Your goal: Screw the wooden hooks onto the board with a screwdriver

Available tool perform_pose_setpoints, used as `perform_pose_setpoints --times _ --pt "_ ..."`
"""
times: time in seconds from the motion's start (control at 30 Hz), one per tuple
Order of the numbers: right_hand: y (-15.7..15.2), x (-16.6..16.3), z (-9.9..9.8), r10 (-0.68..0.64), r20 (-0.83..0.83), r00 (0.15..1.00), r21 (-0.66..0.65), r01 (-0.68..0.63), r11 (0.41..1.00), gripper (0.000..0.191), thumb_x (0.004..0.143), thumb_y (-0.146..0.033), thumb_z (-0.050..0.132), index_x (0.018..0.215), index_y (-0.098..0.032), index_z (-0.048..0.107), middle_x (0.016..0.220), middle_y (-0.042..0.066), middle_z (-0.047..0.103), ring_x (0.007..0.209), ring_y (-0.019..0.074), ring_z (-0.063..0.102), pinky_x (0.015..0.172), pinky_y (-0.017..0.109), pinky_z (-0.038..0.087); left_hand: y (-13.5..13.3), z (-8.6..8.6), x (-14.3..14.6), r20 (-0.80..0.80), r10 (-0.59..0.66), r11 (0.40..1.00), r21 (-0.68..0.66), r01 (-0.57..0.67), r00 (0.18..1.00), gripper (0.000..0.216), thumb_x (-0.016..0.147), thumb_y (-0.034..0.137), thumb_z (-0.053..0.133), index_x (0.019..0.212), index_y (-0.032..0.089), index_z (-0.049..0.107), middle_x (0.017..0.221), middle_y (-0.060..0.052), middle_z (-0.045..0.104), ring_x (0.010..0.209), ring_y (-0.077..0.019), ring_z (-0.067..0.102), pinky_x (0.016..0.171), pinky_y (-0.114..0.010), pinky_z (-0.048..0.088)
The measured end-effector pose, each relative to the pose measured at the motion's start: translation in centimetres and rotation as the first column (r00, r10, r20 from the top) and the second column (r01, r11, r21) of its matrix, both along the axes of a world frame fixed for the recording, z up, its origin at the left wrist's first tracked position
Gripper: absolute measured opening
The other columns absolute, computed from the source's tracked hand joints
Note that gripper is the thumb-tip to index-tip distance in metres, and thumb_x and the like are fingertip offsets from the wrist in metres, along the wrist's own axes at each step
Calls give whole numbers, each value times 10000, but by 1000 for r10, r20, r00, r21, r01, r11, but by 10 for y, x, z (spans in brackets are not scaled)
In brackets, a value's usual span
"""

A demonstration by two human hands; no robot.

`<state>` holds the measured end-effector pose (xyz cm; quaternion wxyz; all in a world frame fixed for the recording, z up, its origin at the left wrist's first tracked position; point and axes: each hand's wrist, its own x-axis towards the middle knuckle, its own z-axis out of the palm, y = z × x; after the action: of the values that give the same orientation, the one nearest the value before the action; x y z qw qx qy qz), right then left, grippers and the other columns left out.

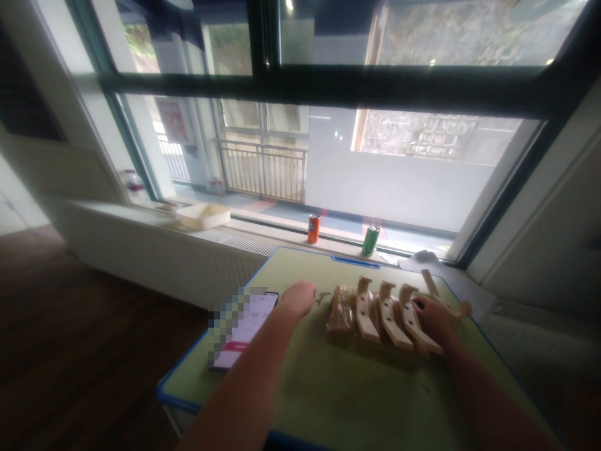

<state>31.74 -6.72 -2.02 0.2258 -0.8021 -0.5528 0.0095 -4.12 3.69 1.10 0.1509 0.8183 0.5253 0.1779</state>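
With your right hand (436, 321), steady the curved wooden piece (409, 314) third from left, right of the table's (323, 388) middle; its grip I can't tell. Your left hand (297, 297) is curled, contents hidden.

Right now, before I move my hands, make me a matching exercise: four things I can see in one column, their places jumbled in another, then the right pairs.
Things:
1. Phone
2. Left hand
3. Right hand
4. Green can

Places:
A. At the curved wooden pieces, on their right side
B. On the windowsill, right of the orange can
C. Flat on the left part of the table
D. Between the phone and the wooden pieces

Pairs: 1-C, 2-D, 3-A, 4-B
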Motion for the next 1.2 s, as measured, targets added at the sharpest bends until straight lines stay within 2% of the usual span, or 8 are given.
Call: perform_pose_setpoints --times 0.23,0.4,0.5,0.6,0.77,0.93,1.1,1.2 --pt "2 2 -2 -1 29 1000 -15 1 1000 283 812 -422 438 811 -252 664 807 65 663 729 221 590 602 317 367 -6 16 7 6 21 994 111 -21 1000 138 784 262 530 766 164 626 842 -97 642 794 -188 584 722 -275 416" --pt "1 1 -1 0 35 999 -2 0 1000 305 823 -417 424 826 -240 672 824 75 668 748 223 593 603 314 351 -16 32 12 85 60 969 236 -79 995 241 896 292 379 935 168 582 865 -87 647 789 -179 590 707 -281 417" --pt "0 -1 0 -3 33 999 9 2 1000 301 824 -405 429 830 -234 677 819 78 670 740 220 591 605 315 345 -20 40 15 219 13 943 321 -85 976 237 895 317 397 908 167 581 848 -71 648 767 -160 588 687 -258 419" --pt "-1 -2 1 -3 30 1000 17 3 1000 289 825 -398 435 820 -239 675 810 76 669 729 215 588 609 313 345 -22 42 17 410 -80 925 370 -85 909 242 865 359 462 847 160 598 786 -52 648 699 -137 578 643 -236 419" --pt "-3 -4 2 -11 27 1000 26 10 1000 286 830 -398 437 844 -240 675 827 82 668 733 215 582 616 315 346 -23 41 23 593 -46 957 257 -134 804 333 811 457 522 792 139 617 685 -38 641 615 -127 566 594 -237 431" --pt "-3 -7 3 -32 16 999 24 31 999 293 831 -401 445 868 -229 679 829 87 665 720 207 573 601 311 334 -34 40 34 650 -124 978 206 -17 750 304 793 437 553 819 141 618 708 -28 635 631 -120 564 585 -232 451" --pt "-2 -8 5 -38 1 999 0 38 999 288 837 -390 443 836 -223 677 797 67 656 720 185 563 612 297 330 -48 40 45 518 -296 936 326 135 802 128 783 273 579 817 156 616 751 -15 605 636 -100 524 594 -224 447" --pt "-2 -9 5 -50 -3 999 -9 50 999 300 841 -408 436 852 -222 672 820 62 654 738 182 559 617 293 332 -52 41 50 492 -351 916 357 182 797 98 796 237 561 823 158 611 759 -13 595 634 -95 516 587 -219 449"
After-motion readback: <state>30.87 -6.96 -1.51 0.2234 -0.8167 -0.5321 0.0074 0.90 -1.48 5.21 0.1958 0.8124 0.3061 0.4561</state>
